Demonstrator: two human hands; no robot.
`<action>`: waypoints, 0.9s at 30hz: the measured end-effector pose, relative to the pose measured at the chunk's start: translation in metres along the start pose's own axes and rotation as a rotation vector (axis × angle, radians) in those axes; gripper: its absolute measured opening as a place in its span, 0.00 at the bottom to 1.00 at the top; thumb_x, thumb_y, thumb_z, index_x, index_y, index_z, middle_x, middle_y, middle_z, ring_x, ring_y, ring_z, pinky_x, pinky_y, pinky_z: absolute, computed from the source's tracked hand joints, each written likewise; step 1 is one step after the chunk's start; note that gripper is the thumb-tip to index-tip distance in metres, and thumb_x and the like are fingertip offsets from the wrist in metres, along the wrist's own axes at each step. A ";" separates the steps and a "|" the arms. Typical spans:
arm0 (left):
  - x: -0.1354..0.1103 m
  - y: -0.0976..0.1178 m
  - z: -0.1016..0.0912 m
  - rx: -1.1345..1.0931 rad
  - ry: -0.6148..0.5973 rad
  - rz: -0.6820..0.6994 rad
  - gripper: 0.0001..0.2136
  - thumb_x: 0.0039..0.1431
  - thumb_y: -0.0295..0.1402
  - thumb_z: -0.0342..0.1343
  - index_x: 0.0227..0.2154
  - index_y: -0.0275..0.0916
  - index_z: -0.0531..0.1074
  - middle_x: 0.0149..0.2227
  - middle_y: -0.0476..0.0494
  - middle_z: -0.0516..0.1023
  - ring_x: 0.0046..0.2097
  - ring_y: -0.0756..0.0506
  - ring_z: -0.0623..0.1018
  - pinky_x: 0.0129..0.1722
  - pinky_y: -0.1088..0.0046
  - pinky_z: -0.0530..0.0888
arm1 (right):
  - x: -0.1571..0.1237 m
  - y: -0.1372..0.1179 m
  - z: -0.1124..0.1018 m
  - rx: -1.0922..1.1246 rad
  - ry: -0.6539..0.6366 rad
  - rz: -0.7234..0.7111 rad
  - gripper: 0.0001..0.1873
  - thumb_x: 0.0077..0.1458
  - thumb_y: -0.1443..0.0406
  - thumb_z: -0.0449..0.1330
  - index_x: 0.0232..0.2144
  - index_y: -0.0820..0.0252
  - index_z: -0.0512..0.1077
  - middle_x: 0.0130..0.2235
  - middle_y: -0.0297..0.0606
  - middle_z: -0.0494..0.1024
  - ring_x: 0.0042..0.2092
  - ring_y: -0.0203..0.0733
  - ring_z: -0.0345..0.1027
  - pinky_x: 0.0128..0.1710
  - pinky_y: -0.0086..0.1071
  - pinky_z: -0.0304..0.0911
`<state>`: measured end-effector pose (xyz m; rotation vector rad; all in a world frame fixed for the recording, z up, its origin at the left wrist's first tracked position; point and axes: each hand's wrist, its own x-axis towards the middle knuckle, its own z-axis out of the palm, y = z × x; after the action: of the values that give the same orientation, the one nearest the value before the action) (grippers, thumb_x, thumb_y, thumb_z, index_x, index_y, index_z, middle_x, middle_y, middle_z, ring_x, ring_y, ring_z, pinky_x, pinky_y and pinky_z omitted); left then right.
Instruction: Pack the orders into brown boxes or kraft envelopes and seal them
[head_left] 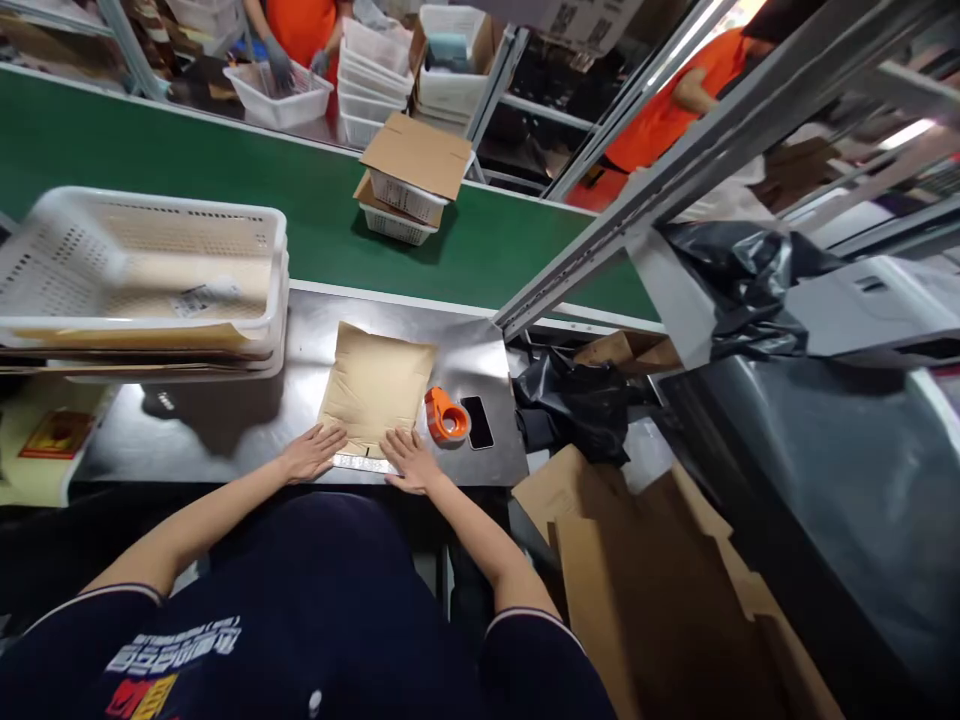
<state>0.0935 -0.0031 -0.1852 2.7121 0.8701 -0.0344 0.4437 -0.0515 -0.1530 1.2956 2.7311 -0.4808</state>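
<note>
A puffy kraft paper mailer (377, 385) lies flat on the metal table in front of me. My left hand (315, 452) rests with fingers stretched out on its lower left corner. On the lower right corner lies my right hand (410, 460), fingers spread as well. Between the two hands a whitish strip (365, 463) runs along the mailer's near edge. Just right of the mailer stands an orange tape dispenser (447, 417), and a dark-screened phone (477, 422) lies beside it.
Stacked white baskets (274, 300) stand at the table's left. Behind runs a green conveyor belt (322, 235) carrying small baskets under cardboard (420, 152). A metal post (600, 240) slants up at right, near cardboard sheets (637, 580) and black plastic bags (577, 400). Two people in orange work beyond.
</note>
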 end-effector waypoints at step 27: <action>0.018 -0.015 -0.005 0.023 0.105 0.105 0.21 0.70 0.21 0.45 0.62 0.35 0.69 0.65 0.33 0.72 0.69 0.38 0.67 0.67 0.56 0.66 | -0.001 -0.058 0.056 0.161 0.211 0.394 0.35 0.71 0.57 0.53 0.74 0.62 0.55 0.77 0.46 0.50 0.77 0.57 0.45 0.75 0.55 0.48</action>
<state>0.0991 0.0201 -0.1864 2.7982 0.7591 0.1221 0.3963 -0.1042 -0.1919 1.9717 2.5296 -0.5600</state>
